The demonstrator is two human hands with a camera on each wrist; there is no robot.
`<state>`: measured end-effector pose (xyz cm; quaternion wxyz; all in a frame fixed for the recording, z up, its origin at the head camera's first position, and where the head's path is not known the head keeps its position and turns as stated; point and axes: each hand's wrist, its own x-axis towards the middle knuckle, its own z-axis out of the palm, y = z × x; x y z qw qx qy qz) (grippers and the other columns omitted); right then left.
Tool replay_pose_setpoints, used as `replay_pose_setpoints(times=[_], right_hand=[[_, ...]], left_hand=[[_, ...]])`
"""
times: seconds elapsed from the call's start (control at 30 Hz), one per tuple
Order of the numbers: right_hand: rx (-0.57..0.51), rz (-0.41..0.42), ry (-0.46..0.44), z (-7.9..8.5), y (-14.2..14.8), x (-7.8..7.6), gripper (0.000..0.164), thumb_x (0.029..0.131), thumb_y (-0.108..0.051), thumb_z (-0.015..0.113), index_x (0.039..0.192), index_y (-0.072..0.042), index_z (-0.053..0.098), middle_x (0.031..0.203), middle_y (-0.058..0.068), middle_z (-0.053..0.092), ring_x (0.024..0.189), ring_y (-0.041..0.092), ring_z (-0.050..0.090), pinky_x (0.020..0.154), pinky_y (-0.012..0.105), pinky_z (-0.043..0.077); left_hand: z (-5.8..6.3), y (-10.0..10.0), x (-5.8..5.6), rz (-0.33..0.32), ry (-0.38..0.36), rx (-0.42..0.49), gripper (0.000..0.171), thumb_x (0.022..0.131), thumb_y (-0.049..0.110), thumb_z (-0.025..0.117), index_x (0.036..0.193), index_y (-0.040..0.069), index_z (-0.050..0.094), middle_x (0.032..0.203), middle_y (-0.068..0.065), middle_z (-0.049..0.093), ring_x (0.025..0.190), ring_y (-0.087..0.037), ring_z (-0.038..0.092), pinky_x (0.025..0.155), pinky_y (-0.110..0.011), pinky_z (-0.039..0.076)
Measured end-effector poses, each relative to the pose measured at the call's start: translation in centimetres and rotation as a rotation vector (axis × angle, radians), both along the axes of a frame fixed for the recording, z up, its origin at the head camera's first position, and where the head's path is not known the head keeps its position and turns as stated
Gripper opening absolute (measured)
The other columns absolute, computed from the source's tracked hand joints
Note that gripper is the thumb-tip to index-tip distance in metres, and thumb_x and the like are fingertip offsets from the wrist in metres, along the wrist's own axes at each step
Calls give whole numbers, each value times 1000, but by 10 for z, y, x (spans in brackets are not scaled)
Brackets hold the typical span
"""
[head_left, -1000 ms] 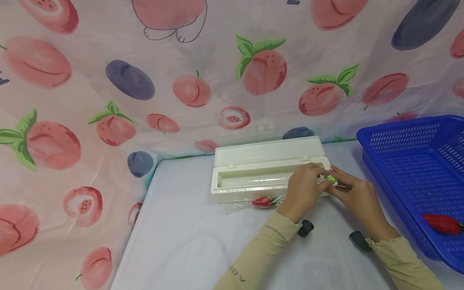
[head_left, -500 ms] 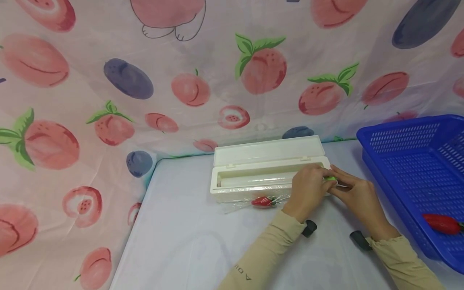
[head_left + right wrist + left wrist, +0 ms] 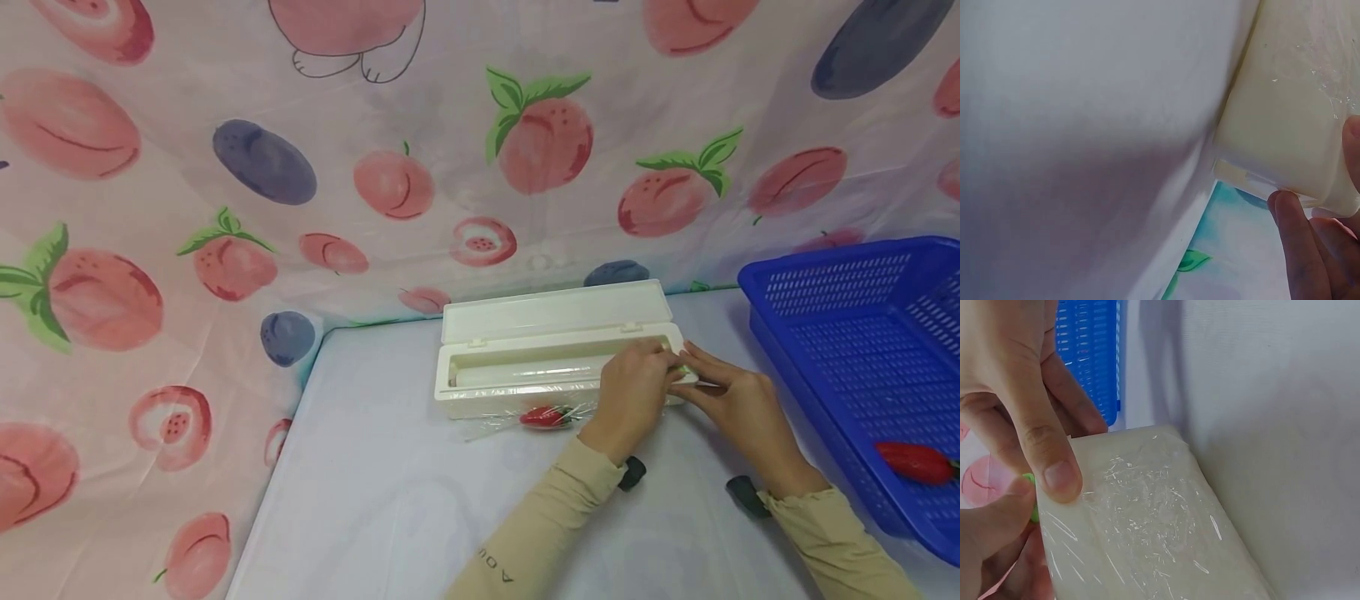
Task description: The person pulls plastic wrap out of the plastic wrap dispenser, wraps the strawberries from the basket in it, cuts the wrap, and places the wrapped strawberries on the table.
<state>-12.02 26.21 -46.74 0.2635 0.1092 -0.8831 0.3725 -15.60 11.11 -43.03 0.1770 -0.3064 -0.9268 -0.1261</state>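
Closest to you: two beige sleeves on the white table [image 3: 360,467], left sleeve [image 3: 525,533] with dark lettering, right sleeve [image 3: 840,533] plain. Beside each wrist, a dark stub; the left stub [image 3: 633,473] partly hidden by your arm, the right stub [image 3: 746,496] clearer.

To your right, just past the sleeve, the blue basket [image 3: 813,408] runs back almost to the wall cloth. A red pepper [image 3: 913,462] lies inside it.

Farther in, your hands meet at the right end of the white box. Your left hand [image 3: 633,392] is bent over the corner, pinching a small green tab [image 3: 1034,513], which is mostly covered by fingers. Your right hand [image 3: 742,417] grips that same end, thumb on the front face, fingers round behind.

Against the box's front, on the table, another red pepper [image 3: 544,417] lies under clear film [image 3: 1147,512]. The film is wrinkled and drapes down the front.

White box [image 3: 468,408]: back half of the table, long side facing you, a pale roll [image 3: 517,372] lying lengthwise in it. The lid [image 3: 555,312] is hinged back along the far edge.

Last, the wall cloth [image 3: 420,100], pink, printed with peaches and dark plums.
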Motion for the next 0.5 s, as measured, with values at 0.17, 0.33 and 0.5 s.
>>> replay_pose_setpoints(times=[0.17, 0.33, 0.5], right_hand=[[44, -18, 17, 1, 0, 0, 55, 64, 1, 89, 115, 7, 69, 124, 20, 66, 86, -21, 53, 69, -4, 41], [79, -32, 35, 2, 0, 0, 56, 63, -1, 90, 115, 5, 70, 122, 18, 67, 88, -3, 64, 72, -6, 39], [107, -50, 59, 1, 1, 0, 56, 62, -5, 91, 115, 1, 72, 122, 15, 68, 91, -1, 63, 76, -7, 36]], left_hand=[[-1, 0, 1, 5, 66, -59, 14, 91, 34, 69, 100, 28, 79, 95, 14, 69, 88, -1, 62, 73, -12, 51], [-2, -3, 2, 31, 112, -87, 14, 93, 33, 66, 99, 29, 78, 94, 14, 69, 90, -1, 62, 72, -13, 51], [-1, -14, 3, 29, 132, -77, 13, 92, 31, 67, 100, 28, 78, 91, 13, 68, 87, -1, 63, 64, -14, 52]])
